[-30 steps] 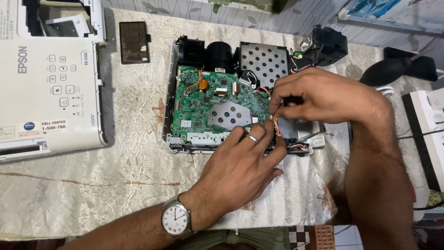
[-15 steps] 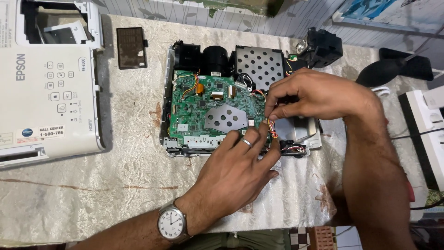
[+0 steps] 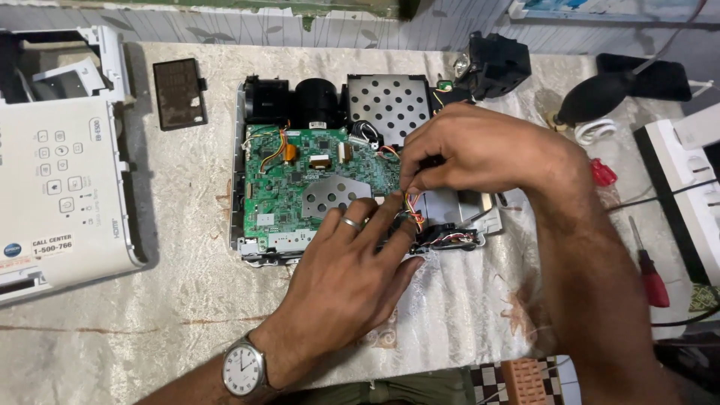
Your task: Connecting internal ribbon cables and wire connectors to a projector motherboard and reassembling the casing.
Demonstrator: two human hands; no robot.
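An opened projector chassis (image 3: 255,247) lies on the cloth-covered table, its green circuit board (image 3: 300,180) bare. My left hand (image 3: 349,277), with a ring and a wristwatch, rests flat on the front edge of the chassis, fingers spread toward the board's right side. My right hand (image 3: 480,150) reaches in from the right and pinches a bundle of red and yellow wires (image 3: 412,206) at the board's right edge. A black fan part (image 3: 446,238) with wires sits just below that pinch.
The projector's white top cover (image 3: 60,195) lies at the left. A dark filter panel (image 3: 178,94) sits behind it. A black lens block (image 3: 499,64), a black air blower (image 3: 607,94), a red-handled screwdriver (image 3: 651,274) and a white power strip (image 3: 686,187) lie at the right.
My left hand slid slightly left along the chassis front. My right hand keeps its pinch on the wires at the same spot. The camera view shifted a little.
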